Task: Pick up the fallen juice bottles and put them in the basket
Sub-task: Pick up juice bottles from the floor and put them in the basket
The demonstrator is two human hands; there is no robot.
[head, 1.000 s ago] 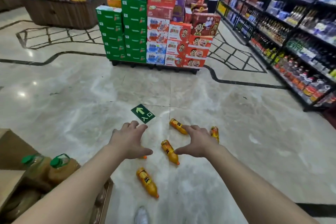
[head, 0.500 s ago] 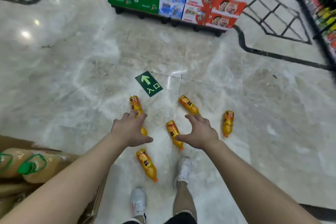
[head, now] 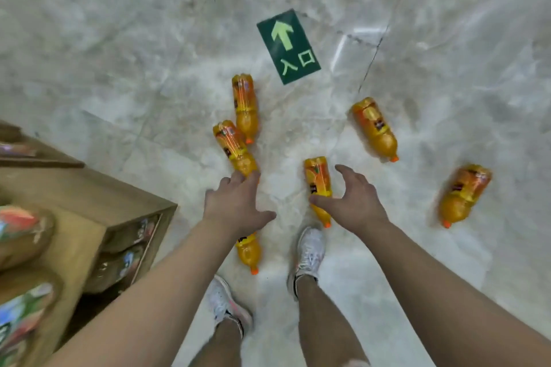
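Several orange juice bottles lie on their sides on the marble floor. One bottle point(head: 317, 185) lies in the middle, with my right hand point(head: 353, 201) spread open over its lower half, thumb across the label. My left hand point(head: 237, 205) hovers open, its fingertips over the cap end of another bottle point(head: 234, 146). A third bottle point(head: 245, 106) lies just beyond that one. A bottle point(head: 250, 252) shows partly under my left wrist. Two more bottles point(head: 375, 128) point(head: 463, 194) lie to the right. No basket is in view.
A wooden display stand point(head: 89, 199) holding large bottles fills the left side, its corner close to my left arm. A green arrow sticker point(head: 287, 46) marks the floor ahead. My white shoes point(head: 310, 250) point(head: 228, 304) stand just below the bottles.
The view has tilted further down and closer to the floor. Both hands have dropped toward the bottles; my right hand now reaches over the middle bottle.
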